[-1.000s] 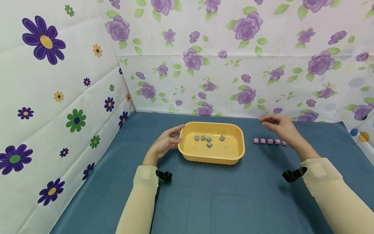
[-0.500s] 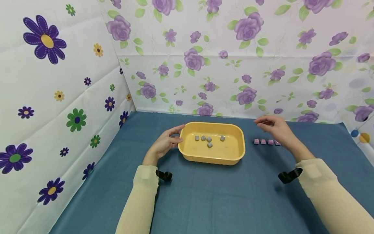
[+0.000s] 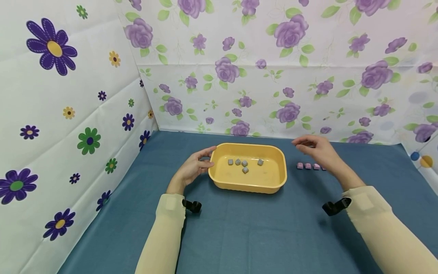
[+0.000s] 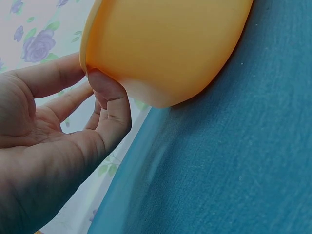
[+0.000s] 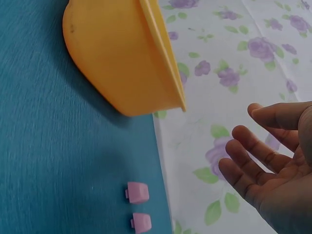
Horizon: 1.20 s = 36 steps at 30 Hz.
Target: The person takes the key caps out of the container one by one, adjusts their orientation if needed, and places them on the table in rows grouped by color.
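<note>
My left hand [image 3: 189,169] pinches the left rim of a yellow plastic tray [image 3: 246,186] between thumb and fingers. The left wrist view shows the thumb tip against the wall of the tray [image 4: 170,44]. Several small grey blocks [image 3: 245,170] lie scattered on the tray's floor. My right hand [image 3: 319,150] hovers to the right of the tray, its fingers loosely bent and holding nothing in the right wrist view. Below it, a row of small pink keycap-like pieces [image 3: 308,166] lies on the cloth, each with a short nub [image 5: 138,193]. My right hand hides the row's right end.
A blue cloth [image 3: 239,228] covers the table. White floral sheets [image 3: 212,83] stand along the back and left side. Black wrist cameras [image 3: 193,206] are strapped at both cream sleeves [image 3: 161,236].
My right hand has moved left toward the tray and now covers more of the pink row. My left hand and the tray have stayed put.
</note>
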### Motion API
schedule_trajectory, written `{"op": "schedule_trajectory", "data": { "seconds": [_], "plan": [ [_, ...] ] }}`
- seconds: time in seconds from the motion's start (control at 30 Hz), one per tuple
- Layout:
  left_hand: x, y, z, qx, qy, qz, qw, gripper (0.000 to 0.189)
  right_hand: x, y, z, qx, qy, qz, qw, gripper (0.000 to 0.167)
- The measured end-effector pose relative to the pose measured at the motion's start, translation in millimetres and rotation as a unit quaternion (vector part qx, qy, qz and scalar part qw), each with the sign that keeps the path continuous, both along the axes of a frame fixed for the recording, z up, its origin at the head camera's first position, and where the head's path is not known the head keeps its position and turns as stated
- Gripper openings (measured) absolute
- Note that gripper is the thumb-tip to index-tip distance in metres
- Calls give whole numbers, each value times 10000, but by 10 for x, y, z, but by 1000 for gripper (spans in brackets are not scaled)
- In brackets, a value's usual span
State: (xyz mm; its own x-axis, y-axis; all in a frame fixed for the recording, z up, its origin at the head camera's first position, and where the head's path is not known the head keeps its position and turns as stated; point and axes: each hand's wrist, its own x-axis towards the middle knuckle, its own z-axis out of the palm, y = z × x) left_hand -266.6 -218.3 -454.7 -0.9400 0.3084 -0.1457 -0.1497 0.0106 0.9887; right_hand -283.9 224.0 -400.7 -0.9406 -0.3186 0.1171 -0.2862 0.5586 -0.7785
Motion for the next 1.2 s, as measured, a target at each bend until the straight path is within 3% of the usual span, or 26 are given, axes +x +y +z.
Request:
{"op": "schedule_trajectory", "data": {
  "seconds": [0.33,0.83,1.2],
  "plan": [
    [-16,-3,-21,-9,15,8,10000,64,10,-116,60,-165,-211,102,9996,33],
    [-6,-2,-5,-7,-8,5,10000,65,19,-275,121,-87,-28,338,9994,30],
    [-8,-6,-4,-44,17,-33,10000,65,-1,-469,84,-259,-397,685,9965,31]
  ]
}}
